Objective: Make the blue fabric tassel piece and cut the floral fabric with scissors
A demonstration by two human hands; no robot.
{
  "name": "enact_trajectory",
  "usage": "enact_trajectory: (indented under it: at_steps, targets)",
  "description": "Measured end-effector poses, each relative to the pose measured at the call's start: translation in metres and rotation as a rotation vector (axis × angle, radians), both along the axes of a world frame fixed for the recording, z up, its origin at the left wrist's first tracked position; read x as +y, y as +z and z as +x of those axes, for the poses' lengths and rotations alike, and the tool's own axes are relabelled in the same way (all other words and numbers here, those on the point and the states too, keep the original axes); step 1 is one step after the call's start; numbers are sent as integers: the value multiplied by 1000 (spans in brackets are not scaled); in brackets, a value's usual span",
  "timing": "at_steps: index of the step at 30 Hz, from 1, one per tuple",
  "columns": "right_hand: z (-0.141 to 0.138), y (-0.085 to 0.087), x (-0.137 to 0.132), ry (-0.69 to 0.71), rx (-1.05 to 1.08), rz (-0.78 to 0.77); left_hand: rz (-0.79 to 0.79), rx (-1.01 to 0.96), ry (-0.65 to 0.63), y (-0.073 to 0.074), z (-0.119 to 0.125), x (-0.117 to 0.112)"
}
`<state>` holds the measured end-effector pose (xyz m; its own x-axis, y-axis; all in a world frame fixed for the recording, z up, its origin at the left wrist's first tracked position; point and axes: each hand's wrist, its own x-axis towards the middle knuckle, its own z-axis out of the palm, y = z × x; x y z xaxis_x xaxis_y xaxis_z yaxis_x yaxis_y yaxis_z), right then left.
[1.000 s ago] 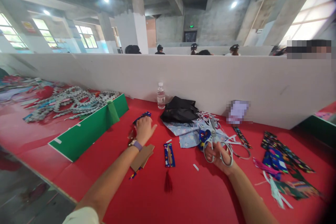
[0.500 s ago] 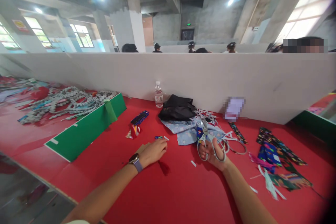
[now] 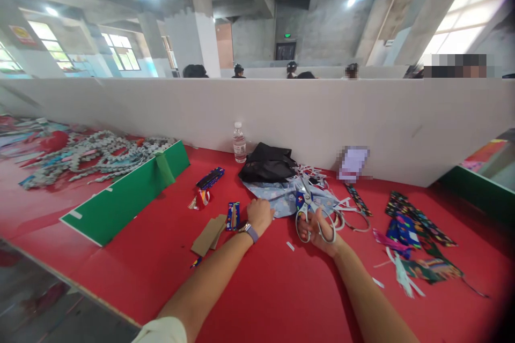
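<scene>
My right hand (image 3: 322, 233) grips a pair of scissors (image 3: 307, 199) by its pale handles, blades pointing away from me. A dark blue patterned fabric piece (image 3: 299, 199) shows right behind the blades; whether the hand holds it too is unclear. My left hand (image 3: 260, 214), with a watch (image 3: 248, 231) on its wrist, is low at the near edge of light blue flowered cloth (image 3: 277, 198). Its fingers are bent down and mostly hidden. Just left of it lie a blue patterned strip (image 3: 232, 216) and brown cardboard pieces (image 3: 208, 236).
A black bag (image 3: 267, 163) lies on the cloth beside a water bottle (image 3: 239, 143). White scraps (image 3: 311, 174) are heaped behind the scissors. Patterned strips (image 3: 420, 220) lie at right. A green divider (image 3: 129, 195) borders grey braided trim (image 3: 108, 155). A white partition (image 3: 201, 107) runs behind.
My left hand has moved right and away from me, from over the cardboard to the light blue cloth. The cardboard and blue strip now show. My right hand still holds the scissors.
</scene>
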<state>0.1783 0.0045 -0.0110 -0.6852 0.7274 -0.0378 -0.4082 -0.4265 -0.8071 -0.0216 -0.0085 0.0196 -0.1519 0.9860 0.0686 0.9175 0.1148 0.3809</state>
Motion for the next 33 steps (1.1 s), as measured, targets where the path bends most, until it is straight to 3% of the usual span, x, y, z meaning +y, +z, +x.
enact_trajectory:
  at_steps: [5,12,15,20,24,26,28,33]
  targets:
    - [0,4,-1,-34,-62,11,14,-265,-2,-2,-4,11]
    - [-9,12,-8,-110,-125,161,128,-775,20,-6,-6,-6]
    - [-12,21,-10,-206,-198,310,100,-1008,9,-12,-7,-19]
    - [-14,45,-19,-406,-599,672,61,-1257,6,-21,-11,-36]
    - [-20,57,-31,-523,-622,777,-4,-1525,17,-20,-12,-41]
    - [-21,60,-40,-527,-556,756,-71,-1607,16,-19,-12,-41]
    - [-20,60,-50,-481,-478,689,-95,-1553,-4,-19,-13,-42]
    - [-19,51,-74,-142,-238,305,127,-1257,-22,-18,-22,-46]
